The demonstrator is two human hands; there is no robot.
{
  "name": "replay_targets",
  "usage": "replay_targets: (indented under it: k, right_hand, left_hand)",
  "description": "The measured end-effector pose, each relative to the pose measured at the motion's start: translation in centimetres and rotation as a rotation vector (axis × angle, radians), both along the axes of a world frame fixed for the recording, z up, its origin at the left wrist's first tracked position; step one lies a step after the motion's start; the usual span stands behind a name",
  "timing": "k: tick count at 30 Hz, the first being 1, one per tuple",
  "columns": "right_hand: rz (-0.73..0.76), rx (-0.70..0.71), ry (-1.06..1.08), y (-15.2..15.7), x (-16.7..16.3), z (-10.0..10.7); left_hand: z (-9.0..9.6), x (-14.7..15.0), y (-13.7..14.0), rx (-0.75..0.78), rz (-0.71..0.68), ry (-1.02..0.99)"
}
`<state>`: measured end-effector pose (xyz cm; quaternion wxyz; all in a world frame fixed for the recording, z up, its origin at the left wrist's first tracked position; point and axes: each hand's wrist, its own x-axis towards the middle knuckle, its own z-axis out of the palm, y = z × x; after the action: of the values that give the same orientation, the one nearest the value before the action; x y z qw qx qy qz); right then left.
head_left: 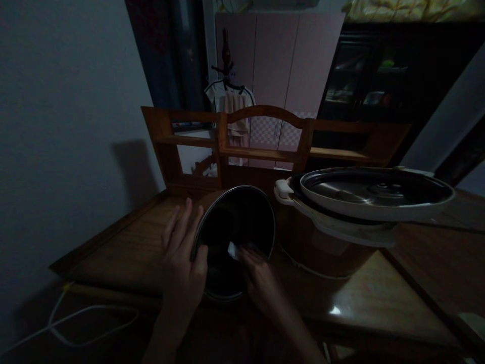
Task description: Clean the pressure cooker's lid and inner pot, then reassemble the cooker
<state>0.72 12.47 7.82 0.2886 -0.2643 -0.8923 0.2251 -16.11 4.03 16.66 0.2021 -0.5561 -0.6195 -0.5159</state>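
Note:
A dark rice cooker inner pot (242, 202) is tipped on the wooden desk, its mouth facing me. My left hand (184, 258) grips its left side, thumb over the rim and fingers stretched along the outer wall. Inside the mouth, my right hand (257, 270) is closed on a small white wipe (232, 250), perhaps tissue or cloth; the hand is slightly blurred. To the right stands the rice cooker body (326, 247), with its lid (379, 194) raised open and its shiny inner side showing.
The wooden desk (125, 253) has a low shelf back (265, 151) behind the pot. A white cable (91, 308) loops at the front left. A wall (76, 126) borders the left side. Beyond are clothes on a stand (231, 96), a pink wardrobe (273, 60) and a dark cabinet (371, 76).

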Motion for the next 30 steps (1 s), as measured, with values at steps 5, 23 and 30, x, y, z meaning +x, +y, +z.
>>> replay_targets:
  k: [5,23,30]
  right_hand:
    - [-0.032,-0.06,-0.09,-0.7,0.0,1.1]
    - [0.069,-0.235,-0.015,-5.9,-0.3,2.4]
    - [-0.053,-1.111,0.67,-6.8,0.2,2.1]
  left_hand:
    - [-0.6,0.4,-0.7,0.004,-0.062,-0.065]
    - [-0.9,-0.1,-0.5,-0.016,-0.117,-0.26]
    - [-1.4,-1.4,-0.4,0.032,-0.048,-0.398]
